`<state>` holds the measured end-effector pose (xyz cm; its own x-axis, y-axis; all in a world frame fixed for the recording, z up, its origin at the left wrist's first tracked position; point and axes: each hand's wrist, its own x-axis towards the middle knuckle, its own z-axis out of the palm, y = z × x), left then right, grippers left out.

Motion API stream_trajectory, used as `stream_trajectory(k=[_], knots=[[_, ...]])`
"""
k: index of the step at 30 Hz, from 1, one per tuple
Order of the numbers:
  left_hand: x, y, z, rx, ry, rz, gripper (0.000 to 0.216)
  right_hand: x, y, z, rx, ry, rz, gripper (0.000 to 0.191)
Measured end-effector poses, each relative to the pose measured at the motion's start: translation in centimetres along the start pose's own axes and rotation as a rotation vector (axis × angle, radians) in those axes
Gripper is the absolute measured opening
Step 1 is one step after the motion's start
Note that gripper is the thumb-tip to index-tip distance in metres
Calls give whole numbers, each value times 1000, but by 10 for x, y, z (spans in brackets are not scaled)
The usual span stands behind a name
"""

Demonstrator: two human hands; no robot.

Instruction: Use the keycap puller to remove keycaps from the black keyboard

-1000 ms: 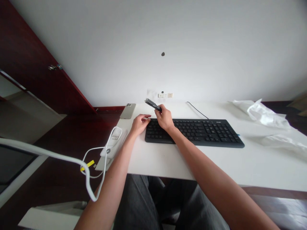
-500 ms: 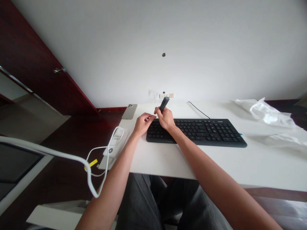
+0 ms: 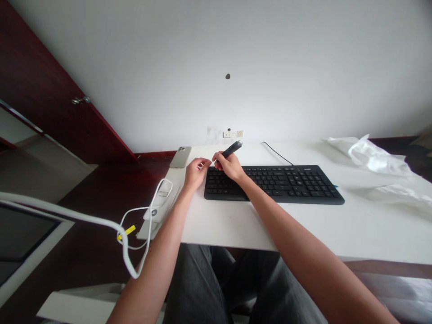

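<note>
The right hand [image 3: 230,165] grips a dark pen-like tool [image 3: 231,149] (tip tilted up and to the right) above the left end of the black keyboard [image 3: 275,184] on the white desk [image 3: 297,229], while the left hand [image 3: 195,172] rests beside it with fingers curled, pinching nothing I can make out, near a phone [image 3: 180,156]

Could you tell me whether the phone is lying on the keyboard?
No, the phone lies on the desk left of the keyboard, apart from it.
</note>
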<state>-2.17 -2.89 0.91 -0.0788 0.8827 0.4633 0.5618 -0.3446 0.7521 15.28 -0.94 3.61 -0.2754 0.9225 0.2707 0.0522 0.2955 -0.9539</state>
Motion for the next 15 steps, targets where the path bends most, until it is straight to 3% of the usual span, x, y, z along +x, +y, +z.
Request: stream_trajectory(k=[3,15], knots=[[1,-3,-2,3,44,-50,19,-1,0,-3,-185,113,-35,30],[-2,-11,0,110,-160,-28,19,-2,3,2,-427,53,34,42]])
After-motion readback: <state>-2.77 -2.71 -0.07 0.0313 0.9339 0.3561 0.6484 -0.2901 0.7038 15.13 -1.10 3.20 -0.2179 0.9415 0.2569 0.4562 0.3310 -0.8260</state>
